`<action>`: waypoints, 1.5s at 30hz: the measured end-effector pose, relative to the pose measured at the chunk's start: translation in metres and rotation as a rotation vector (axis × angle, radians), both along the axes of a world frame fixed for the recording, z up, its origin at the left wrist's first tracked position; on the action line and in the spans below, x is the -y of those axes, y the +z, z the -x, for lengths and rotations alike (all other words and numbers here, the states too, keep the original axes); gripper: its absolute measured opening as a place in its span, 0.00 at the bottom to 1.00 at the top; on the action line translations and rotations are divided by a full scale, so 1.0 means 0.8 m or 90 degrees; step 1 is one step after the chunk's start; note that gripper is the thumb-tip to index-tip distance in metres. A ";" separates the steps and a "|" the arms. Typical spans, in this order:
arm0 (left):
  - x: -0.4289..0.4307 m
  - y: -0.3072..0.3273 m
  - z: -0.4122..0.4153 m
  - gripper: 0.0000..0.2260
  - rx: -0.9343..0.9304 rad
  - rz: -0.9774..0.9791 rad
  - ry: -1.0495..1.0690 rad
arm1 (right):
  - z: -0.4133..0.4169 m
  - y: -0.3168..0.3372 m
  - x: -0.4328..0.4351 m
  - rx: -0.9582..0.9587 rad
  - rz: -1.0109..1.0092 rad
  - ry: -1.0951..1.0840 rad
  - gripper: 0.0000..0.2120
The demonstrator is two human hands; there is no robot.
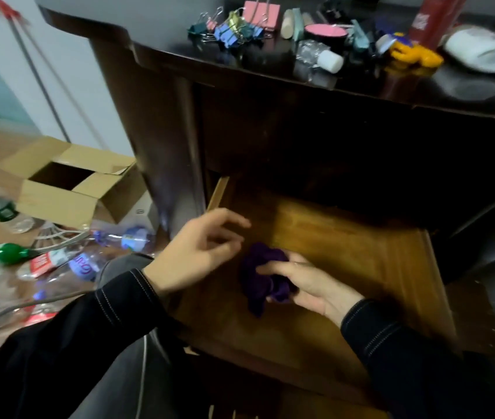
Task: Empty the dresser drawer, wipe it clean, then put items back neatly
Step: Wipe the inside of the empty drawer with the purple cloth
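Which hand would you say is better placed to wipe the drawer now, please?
The right hand: it grips the purple cloth inside the drawer, while the left hand hovers empty.

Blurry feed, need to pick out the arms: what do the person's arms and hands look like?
The left sleeve and right sleeve are black and long, with pale stitching in lines along the arm and round the cuffs. The left hand and right hand are bare: no gloves, rings or watch visible.

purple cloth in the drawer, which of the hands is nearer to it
Right. The right hand grips the purple cloth; the left hand is open just to its left.
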State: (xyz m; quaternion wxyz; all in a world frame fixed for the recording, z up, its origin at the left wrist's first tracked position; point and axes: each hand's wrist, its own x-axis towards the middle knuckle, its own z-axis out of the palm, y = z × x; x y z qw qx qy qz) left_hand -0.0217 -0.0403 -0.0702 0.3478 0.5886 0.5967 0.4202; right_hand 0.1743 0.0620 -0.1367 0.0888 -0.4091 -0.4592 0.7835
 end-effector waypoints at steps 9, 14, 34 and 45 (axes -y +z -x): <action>-0.055 -0.044 0.040 0.17 -0.278 0.066 0.260 | 0.028 -0.019 0.004 0.129 -0.224 0.092 0.16; -0.106 -0.069 0.033 0.23 -0.244 0.143 0.279 | 0.046 -0.032 0.015 0.161 -0.290 0.224 0.22; -0.124 -0.073 0.022 0.12 -0.474 0.076 0.363 | 0.068 -0.037 0.063 0.163 -0.474 0.524 0.24; -0.124 -0.070 0.022 0.12 -0.480 0.106 0.357 | 0.064 -0.021 0.059 0.108 -0.493 0.578 0.24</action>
